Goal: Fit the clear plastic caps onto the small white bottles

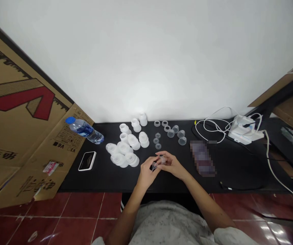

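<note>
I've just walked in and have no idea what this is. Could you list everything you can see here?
black table: one, black, under most items
white plastic funnel-shaped parts: about ten, white, grouped left of centre on the table
clear plastic cups: about four, clear, toward the back
clear plastic rings: about three, clear, at the back
small clear plastic parts: about three, clear, beside the cups
water bottle: one, clear with blue cap, lying at the table's left end
flat device: one, white and black, near the bottle
power strip: one, white, right side, with white cables
blurred object: one, colour unclear, right of the hands
cardboard sheets: brown with red print, leaning at left
wall: white, behind the table
tiled floor: dark red, below the table
clear plastic piece: one, clear, held between both hands
left hand: one, at the table's front edge
right hand: one, beside the left hand
</note>
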`<control>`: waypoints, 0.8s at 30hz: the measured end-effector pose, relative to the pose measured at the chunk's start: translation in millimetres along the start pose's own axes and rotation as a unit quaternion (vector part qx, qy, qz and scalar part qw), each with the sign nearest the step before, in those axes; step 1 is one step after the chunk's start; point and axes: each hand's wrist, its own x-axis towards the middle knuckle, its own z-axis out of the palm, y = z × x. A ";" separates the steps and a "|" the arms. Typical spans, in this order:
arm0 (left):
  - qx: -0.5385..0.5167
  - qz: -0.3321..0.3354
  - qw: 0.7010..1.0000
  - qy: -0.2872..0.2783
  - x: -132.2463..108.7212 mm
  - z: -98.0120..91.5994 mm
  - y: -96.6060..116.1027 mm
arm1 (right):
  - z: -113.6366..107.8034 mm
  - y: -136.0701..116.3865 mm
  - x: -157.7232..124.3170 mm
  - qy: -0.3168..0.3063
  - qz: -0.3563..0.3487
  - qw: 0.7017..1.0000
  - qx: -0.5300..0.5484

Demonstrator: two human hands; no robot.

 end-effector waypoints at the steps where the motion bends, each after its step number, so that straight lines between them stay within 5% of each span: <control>1: 0.001 0.003 1.000 0.000 -0.2 0.7 -0.7 | 0.4 1.1 0.9 0.015 0.001 1.000 -0.008; 10: -0.055 -0.039 0.998 0.010 0.4 1.7 8.9 | -3.1 0.9 4.8 0.093 -0.004 0.996 -0.005; 15: -0.019 -0.001 1.000 0.018 2.3 -1.2 14.6 | -2.8 3.0 4.7 0.078 0.000 0.997 0.012; 24: -0.060 -0.064 0.992 0.085 3.3 -0.1 0.2 | -11.5 -1.6 6.7 0.182 -0.074 0.980 -0.022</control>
